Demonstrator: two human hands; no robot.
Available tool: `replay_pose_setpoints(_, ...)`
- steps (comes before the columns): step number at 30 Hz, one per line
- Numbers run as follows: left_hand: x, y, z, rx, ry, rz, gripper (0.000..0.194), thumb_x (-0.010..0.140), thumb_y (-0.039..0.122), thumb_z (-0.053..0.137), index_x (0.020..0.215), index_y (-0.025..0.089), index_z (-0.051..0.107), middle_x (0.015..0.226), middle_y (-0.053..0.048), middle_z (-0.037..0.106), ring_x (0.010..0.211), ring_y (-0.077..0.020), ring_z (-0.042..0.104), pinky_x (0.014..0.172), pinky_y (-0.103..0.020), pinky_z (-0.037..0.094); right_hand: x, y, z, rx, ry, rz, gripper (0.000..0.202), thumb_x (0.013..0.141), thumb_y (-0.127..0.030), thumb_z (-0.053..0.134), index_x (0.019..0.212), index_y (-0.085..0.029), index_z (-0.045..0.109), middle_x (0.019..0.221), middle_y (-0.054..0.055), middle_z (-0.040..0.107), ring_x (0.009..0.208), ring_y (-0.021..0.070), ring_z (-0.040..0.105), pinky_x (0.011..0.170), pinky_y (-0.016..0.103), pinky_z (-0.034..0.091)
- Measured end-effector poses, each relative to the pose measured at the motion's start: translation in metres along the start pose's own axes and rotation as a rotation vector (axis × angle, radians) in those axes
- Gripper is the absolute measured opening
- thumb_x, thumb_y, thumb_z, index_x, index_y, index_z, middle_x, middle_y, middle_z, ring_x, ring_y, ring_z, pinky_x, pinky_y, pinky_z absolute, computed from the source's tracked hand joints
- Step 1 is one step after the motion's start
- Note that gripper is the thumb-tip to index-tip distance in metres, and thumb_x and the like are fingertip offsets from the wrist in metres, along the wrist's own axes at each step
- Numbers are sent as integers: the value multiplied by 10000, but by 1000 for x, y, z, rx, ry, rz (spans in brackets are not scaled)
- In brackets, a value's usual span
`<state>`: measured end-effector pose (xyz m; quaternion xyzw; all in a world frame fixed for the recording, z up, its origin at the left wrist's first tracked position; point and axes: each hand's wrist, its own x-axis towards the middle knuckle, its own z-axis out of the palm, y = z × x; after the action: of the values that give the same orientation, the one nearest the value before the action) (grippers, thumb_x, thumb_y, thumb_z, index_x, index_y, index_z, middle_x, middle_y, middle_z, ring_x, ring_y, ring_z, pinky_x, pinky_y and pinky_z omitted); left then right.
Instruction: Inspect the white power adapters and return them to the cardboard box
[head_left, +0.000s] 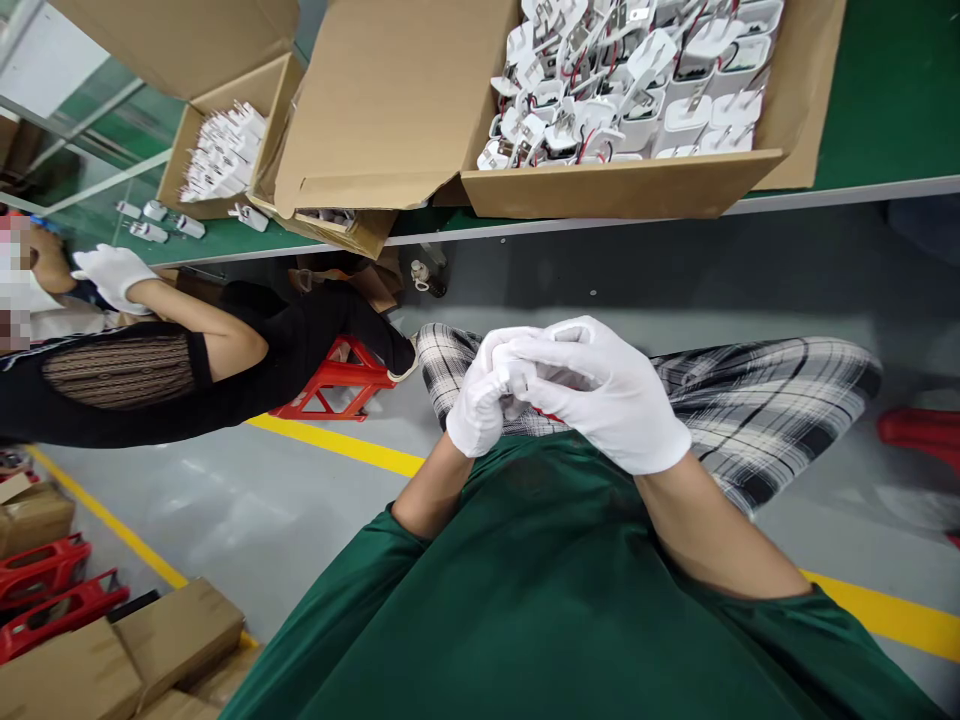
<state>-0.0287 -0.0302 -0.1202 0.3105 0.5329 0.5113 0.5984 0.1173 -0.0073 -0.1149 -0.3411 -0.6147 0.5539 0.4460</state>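
Note:
Both my hands wear white gloves and meet above my lap. My left hand is closed with its fingers curled round a small white charger, mostly hidden by the gloves. The fingers of my right hand pinch the same charger from the other side. A bit of red wire shows below the fingers. In front of me, an open cardboard box on the bench holds many white charger housings with loose plug lids and red and black wires.
A green bench runs across the top. Left, a co-worker's gloved hand is near several chargers and a box of white parts. Red stools, a bottle and cartons stand on the floor.

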Motion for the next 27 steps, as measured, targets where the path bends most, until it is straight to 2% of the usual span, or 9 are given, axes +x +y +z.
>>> replay_pose_setpoints(3,-2,0,1,-39,-42,45,493,690,388,611,1119,153,674,606,11,562,383,-84,307,330,-244,205,-1,1,1,-6,9,-19,278,849,-285,738,1119,-347,754,1154,35,658,994,196,648,816,350,569)
replay_pose_setpoints(5,-6,0,3,-87,-74,52,563,725,389,588,1236,156,635,587,22,552,376,-87,312,342,-244,231,-3,0,1,27,-19,5,284,847,-296,740,1128,-336,750,1163,31,686,967,188,661,810,340,573)
replay_pose_setpoints(9,-10,1,5,-126,-140,91,709,720,458,650,1355,159,550,472,65,431,401,-100,335,413,-241,297,-4,1,1,38,-74,41,272,871,-339,711,1141,-331,737,1107,22,717,868,165,665,805,344,570)
replay_pose_setpoints(12,-10,1,5,-66,-134,76,768,691,534,717,1358,194,545,511,65,453,420,-92,327,449,-251,323,-4,5,-1,65,-84,48,269,877,-356,701,1144,-335,726,1073,25,715,877,176,659,824,365,556)
replay_pose_setpoints(18,-9,0,1,6,-166,88,717,733,582,709,1337,224,561,569,47,453,453,-96,347,468,-267,346,-1,11,-2,111,-98,86,201,879,-380,694,1062,-309,739,1004,33,703,839,171,625,772,351,539)
replay_pose_setpoints(22,-8,1,4,17,-150,76,770,771,632,661,1390,197,516,576,49,506,403,-76,326,420,-250,313,-4,15,0,146,-37,58,293,886,-373,688,1174,-321,704,994,28,686,788,152,615,731,329,537)
replay_pose_setpoints(24,-7,2,5,70,-135,99,736,815,657,601,1355,161,552,615,26,567,414,-80,367,436,-257,353,-5,17,0,98,13,10,332,879,-360,697,1207,-309,691,996,33,683,823,164,630,750,331,539)
replay_pose_setpoints(27,-7,4,4,163,-93,167,632,842,652,575,1219,153,658,728,-26,661,536,-115,497,552,-279,457,-5,17,-2,-2,50,-65,280,862,-338,717,1136,-283,725,1009,53,696,892,198,648,795,355,538)
